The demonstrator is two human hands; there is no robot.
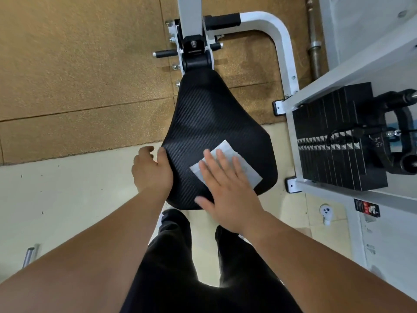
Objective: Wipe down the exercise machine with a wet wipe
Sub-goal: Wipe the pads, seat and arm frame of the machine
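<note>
My right hand (228,193) lies flat, fingers straight, pressing the wet wipe (226,168) down on the black seat (209,123) of the exercise machine (277,41) — near the seat's wide end. My left hand (151,170) curls round the seat's left edge — holding it.

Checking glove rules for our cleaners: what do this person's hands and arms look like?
No gloves: the left hand and right hand are bare, with no rings, watch or bands visible. No sleeves show up to the picture's edge.
</note>
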